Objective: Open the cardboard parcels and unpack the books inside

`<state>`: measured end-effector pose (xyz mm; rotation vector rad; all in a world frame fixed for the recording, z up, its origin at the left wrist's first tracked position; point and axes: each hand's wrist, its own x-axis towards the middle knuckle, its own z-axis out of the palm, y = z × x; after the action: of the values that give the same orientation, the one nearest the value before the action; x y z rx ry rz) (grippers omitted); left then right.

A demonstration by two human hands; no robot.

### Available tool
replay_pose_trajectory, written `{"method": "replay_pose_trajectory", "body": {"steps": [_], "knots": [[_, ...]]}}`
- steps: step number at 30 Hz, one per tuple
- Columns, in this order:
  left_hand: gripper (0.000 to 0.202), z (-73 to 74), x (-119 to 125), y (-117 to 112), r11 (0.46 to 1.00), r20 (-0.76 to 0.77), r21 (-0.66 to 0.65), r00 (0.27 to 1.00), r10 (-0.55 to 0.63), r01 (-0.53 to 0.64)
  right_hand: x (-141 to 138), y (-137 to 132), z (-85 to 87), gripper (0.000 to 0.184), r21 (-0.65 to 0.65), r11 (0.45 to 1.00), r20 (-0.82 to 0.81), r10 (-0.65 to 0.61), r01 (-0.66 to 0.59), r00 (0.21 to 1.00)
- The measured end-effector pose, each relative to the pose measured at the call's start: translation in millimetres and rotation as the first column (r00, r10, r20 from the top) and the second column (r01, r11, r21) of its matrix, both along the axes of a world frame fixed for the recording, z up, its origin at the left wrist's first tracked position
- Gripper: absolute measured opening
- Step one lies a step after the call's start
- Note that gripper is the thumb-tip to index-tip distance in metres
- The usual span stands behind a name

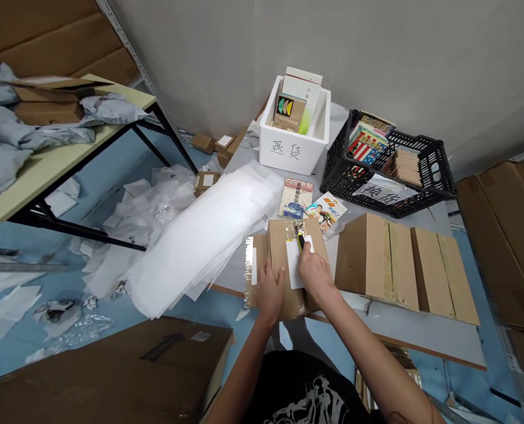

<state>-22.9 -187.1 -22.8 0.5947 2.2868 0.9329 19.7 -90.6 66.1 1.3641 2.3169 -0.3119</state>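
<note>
A taped cardboard box (280,238) with a white label stands at the front edge of the grey table. My right hand (315,272) is closed around a yellow-and-black box cutter (300,237), its tip at the clear tape along the top seam. Flat against the left part of the same box rests my left hand (270,291), thumb apart from the fingers. Left of it, partly hidden, is another taped cardboard piece (249,268) with a white label. Just behind the box lie two books, one cream and blue (296,198) and one with a food picture (326,211).
A white bin (293,154) and a black crate (388,197), both holding books, stand at the back. To the right are closed cartons (379,259). White foam sheets (208,224) hang off the table's left side. A large carton (111,371) sits at lower left.
</note>
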Motion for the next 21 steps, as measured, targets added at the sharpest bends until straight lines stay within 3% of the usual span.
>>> {"method": "replay_pose_trajectory", "body": {"steps": [9, 21], "knots": [[0.058, -1.0, -1, -1, 1.0, -0.005, 0.002, 1.0, -0.004, 0.004, -6, 21, 9.6, 0.032, -0.02, 1.0, -0.061, -0.019, 0.018, 0.998], [0.057, 2.8, -2, 3, 0.999, 0.002, -0.047, 1.0, 0.004, -0.004, -10, 13, 3.8, 0.034, -0.04, 0.999, -0.043, -0.018, 0.016, 0.999]]}}
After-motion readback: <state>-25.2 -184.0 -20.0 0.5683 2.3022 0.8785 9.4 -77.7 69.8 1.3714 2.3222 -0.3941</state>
